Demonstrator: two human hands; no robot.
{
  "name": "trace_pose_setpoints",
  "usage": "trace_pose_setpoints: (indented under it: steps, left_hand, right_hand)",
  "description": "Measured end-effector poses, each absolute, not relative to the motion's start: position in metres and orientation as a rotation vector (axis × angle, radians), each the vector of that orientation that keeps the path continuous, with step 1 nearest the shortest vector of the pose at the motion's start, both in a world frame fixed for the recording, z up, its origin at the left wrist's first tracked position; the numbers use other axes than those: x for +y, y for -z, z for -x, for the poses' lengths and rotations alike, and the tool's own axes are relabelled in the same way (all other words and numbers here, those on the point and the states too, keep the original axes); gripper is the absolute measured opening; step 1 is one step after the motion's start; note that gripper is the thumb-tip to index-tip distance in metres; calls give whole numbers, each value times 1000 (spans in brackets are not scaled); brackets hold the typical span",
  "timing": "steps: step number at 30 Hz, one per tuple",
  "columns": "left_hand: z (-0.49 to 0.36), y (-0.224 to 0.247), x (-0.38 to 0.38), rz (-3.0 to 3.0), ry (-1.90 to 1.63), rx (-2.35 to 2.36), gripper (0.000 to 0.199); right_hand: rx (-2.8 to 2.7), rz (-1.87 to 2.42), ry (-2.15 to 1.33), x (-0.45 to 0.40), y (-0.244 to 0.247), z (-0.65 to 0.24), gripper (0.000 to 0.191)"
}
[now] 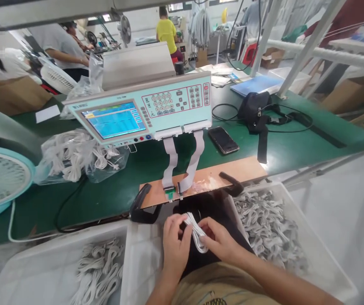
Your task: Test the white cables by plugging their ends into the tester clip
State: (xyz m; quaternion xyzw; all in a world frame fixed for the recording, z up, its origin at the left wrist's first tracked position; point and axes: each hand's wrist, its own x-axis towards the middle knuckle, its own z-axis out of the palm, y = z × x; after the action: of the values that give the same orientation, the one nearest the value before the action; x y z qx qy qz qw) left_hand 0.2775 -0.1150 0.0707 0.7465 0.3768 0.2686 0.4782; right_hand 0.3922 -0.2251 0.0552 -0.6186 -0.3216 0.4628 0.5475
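Observation:
A coiled white cable (197, 236) is held between both hands, just below the table's front edge. My left hand (177, 241) pinches its upper end. My right hand (218, 239) grips the coil's lower right side. Beyond them, two flat grey ribbon cables (195, 159) run from a light-blue tester (175, 101) with a lit screen down to small connectors (170, 195) on a wooden board (213, 176). Black clamps (142, 205) sit at the board's ends.
White bins with bundled cables (269, 224) stand at the lower right and lower left (101, 267). On the green table (299, 148) lie a phone (223, 140), a black bag (254, 110) and bagged cables (70, 154). A fan (2, 182) is at left; people work behind.

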Motion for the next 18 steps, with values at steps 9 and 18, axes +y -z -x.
trace_pose_setpoints:
  steps: [9,18]
  left_hand:
    - [-263,-60,-120,-1449,-329,742,13]
    - [-247,-71,-122,-1258,92,582,24]
  right_hand:
    - [-1319,1509,-1012,-229,-68,-413,28]
    - [-2040,1322,-911,-241,-83,-422,22]
